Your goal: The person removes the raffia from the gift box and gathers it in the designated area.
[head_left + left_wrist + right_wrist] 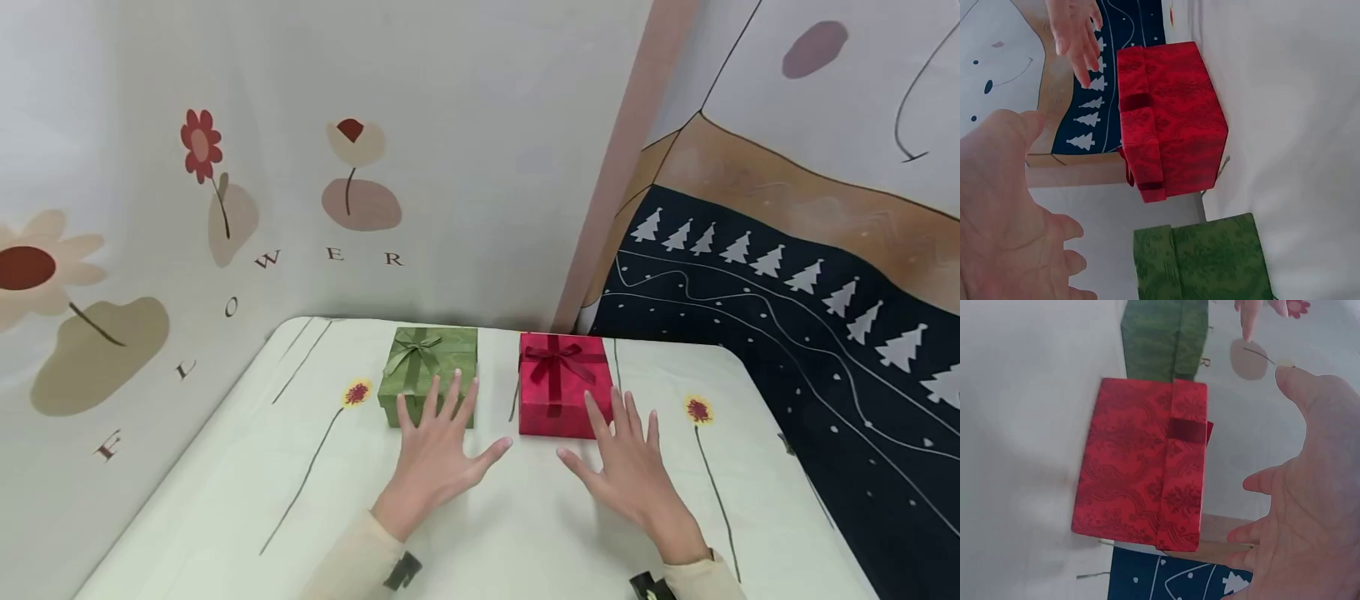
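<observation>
Two lidded gift boxes stand side by side on the table. The green box (442, 354), with a green ribbon bow on its lid, is on the left; the red box (536, 421), with a dark red bow, is on the right. My left hand (437, 465) hovers in front of the green box with fingers spread. In the same spread pose, my right hand (630, 473) hovers before the red box, apart from it in the right wrist view. Neither hand holds anything. The left wrist view shows the fronts of the red box (1188, 119) and green box (1219, 256).
The table (540, 533) has a white cloth printed with flowers on long stems. A pale wall hanging (480, 150) with printed flowers and letters rises behind it. To the right hangs a dark cloth (750, 333) with white trees.
</observation>
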The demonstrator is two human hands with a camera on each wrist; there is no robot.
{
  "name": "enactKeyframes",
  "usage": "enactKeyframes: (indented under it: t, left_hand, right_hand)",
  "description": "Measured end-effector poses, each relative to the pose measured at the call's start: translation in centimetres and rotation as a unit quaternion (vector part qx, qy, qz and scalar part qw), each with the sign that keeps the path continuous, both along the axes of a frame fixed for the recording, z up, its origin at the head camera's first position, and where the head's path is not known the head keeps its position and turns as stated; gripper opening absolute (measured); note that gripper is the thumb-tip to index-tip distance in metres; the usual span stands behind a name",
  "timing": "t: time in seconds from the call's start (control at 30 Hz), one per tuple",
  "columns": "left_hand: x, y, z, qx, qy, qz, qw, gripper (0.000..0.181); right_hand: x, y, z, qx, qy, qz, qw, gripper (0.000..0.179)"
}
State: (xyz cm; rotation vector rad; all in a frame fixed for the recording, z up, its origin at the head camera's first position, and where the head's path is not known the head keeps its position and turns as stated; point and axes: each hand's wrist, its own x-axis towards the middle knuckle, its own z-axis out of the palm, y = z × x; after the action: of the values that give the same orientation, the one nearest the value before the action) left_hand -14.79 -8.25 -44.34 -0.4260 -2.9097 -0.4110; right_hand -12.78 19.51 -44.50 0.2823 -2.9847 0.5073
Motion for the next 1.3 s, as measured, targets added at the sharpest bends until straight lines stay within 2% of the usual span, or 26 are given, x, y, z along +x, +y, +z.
enactKeyframes:
  t: [0.2, 0.33, 0.47, 0.57, 0.7, 0.83, 0.93, 1.1, 1.23, 1.3]
  left_hand:
    - [-2.4, 1.5, 1.1, -0.016, 0.003, -0.012, 0.9998, 0.096]
    - [-4.8, 2.4, 2.8, -0.02, 0.01, -0.013, 0.9997, 0.095]
    - [-7.2, 3.2, 4.1, -0.022, -0.009, -0.015, 0.9996, 0.095]
    - [-8.3, 4.0, 4.3, -0.021, -0.03, -0.017, 0.9992, 0.096]
    - [-9.1, 5.2, 4.0, -0.008, -0.068, -0.03, 0.9972, 0.096]
    - [-10.1, 6.4, 3.7, 0.047, -0.101, -0.044, 0.9928, 0.096]
    - [-10.8, 7.0, 3.3, 0.114, -0.133, -0.042, 0.9836, 0.092]
    - [-11.7, 7.5, 2.0, 0.194, -0.218, -0.027, 0.9562, 0.072]
    - [-12.4, 7.5, 0.7, 0.232, -0.252, -0.015, 0.9395, 0.047]
    - [-12.6, 7.5, 0.2, 0.258, -0.259, -0.003, 0.9308, 0.042]
  right_hand:
    - [-2.2, 0.7, 1.1, -0.009, -0.016, -0.007, 0.9998, 0.095]
    - [-4.2, 1.5, 3.2, -0.012, -0.018, -0.011, 0.9997, 0.096]
    - [-6.1, 1.8, 5.3, -0.011, -0.013, -0.008, 0.9998, 0.095]
    - [-7.2, 1.8, 6.2, -0.021, -0.016, -0.005, 0.9997, 0.092]
    - [-8.5, 1.9, 6.4, -0.062, -0.039, -0.006, 0.9973, 0.087]
    - [-9.8, 2.3, 5.8, -0.109, -0.075, -0.016, 0.9911, 0.085]
    - [-10.9, 2.5, 4.7, -0.145, -0.117, -0.034, 0.9819, 0.087]
    - [-12.1, 3.2, 2.5, -0.194, -0.19, -0.104, 0.9567, 0.085]
    - [-12.6, 3.9, 1.2, -0.239, -0.22, -0.14, 0.9353, 0.074]
    - [-12.8, 4.3, 0.8, -0.275, -0.233, -0.153, 0.9199, 0.07]
